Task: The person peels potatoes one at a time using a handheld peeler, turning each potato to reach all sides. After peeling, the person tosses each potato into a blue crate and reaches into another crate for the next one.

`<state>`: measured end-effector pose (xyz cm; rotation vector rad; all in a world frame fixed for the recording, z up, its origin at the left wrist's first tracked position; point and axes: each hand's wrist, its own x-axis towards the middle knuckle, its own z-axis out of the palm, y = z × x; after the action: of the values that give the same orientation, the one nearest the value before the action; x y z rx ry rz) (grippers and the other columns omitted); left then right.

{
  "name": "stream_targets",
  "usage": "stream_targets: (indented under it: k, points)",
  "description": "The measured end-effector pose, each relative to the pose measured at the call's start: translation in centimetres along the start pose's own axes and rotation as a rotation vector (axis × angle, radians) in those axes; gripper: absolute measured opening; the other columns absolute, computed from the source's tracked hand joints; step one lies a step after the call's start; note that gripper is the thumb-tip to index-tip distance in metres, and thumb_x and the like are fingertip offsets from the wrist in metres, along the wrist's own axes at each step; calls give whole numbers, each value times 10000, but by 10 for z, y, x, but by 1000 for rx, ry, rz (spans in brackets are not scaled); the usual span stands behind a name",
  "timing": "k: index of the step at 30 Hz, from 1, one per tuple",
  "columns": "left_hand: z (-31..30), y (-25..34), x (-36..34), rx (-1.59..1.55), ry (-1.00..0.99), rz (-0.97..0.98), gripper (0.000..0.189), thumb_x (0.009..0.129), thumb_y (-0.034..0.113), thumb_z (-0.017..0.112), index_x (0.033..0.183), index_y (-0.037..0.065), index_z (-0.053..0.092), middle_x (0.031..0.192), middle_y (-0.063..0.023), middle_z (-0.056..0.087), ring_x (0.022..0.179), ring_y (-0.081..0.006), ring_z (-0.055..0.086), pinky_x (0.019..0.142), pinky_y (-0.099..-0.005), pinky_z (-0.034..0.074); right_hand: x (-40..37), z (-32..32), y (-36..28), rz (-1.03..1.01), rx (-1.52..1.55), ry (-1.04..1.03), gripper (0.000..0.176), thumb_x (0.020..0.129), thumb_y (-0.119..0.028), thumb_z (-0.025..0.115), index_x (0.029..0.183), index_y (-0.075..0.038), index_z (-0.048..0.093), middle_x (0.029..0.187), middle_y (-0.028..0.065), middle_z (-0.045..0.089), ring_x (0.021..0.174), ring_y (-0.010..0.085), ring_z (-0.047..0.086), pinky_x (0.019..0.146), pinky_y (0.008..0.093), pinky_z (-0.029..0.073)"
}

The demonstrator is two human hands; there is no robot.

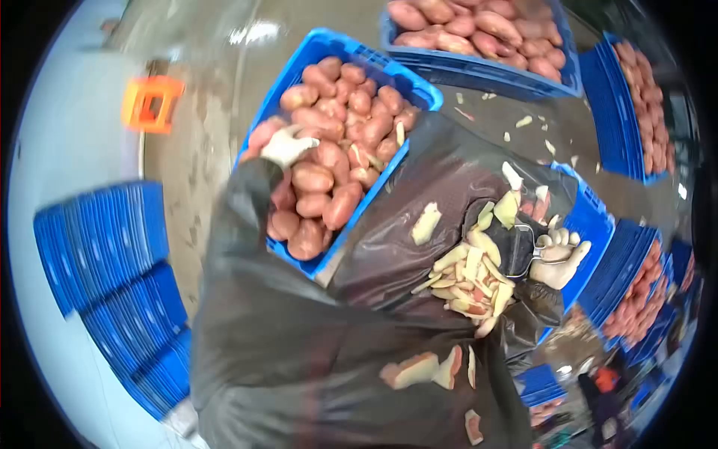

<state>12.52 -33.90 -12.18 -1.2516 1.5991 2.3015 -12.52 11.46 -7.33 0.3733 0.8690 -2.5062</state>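
Red-skinned potatoes (329, 161) fill a long blue crate (267, 116) beside my left leg. My left hand (288, 147), in a pale glove, reaches in and touches the potatoes near the crate's left side; its fingers look apart, though slightly blurred. My right hand (557, 263), also gloved, is over at my right side with its fingers curled around what looks like a thin metal peeler (538, 253). Pale peelings (473, 277) lie heaped on my dark apron (321, 352) just left of that hand. Partly hidden behind it is another blue crate (580, 207).
A second crate of potatoes (479, 63) stands ahead, and another full stack (624, 112) is at the right. Stacked blue crates (112, 247) line the left wall. An orange stool (152, 105) stands on the floor. Peel scraps (523, 121) litter the wet floor.
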Motion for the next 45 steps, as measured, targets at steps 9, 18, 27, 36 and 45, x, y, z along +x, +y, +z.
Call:
stream_targets:
  k: [9,18,27,36,45]
  points:
    - [348,-24,-84,73,-646,-127,626,779,214,609,1322,9,374,1259,-161,447,1210,-253,381,1031,-328,268,-31,0,-13,-160,185,-56,411,921,-511,403,760,-147,507,515,-45,325,463,126,330,478,308,316]
    - [378,-34,-97,1155,-444,574,741,676,216,714,1298,-33,397,1073,-195,547,978,-318,555,872,-387,432,4,-64,-11,52,250,125,395,899,-493,473,766,-121,452,562,4,384,520,181,442,501,360,395]
    - [376,-31,-94,1138,-448,536,678,743,127,637,1334,-29,343,1255,-203,456,1158,-285,460,995,-356,341,20,-82,-20,-228,375,230,435,924,-362,446,584,-90,428,502,63,517,453,180,516,436,288,405]
    - [381,-30,-93,578,-530,191,595,805,34,549,1349,-33,316,1243,-147,467,1154,-215,455,962,-316,373,-11,-61,-24,-130,290,-37,343,929,-258,407,624,-102,415,523,41,450,437,168,495,445,308,428]
    - [392,-40,-95,-46,-474,-74,565,865,156,468,1367,-17,274,1329,-170,413,1200,-287,445,1009,-381,365,-7,-76,-6,-60,607,-116,381,939,-375,407,664,-112,422,537,31,455,505,189,502,517,333,438]
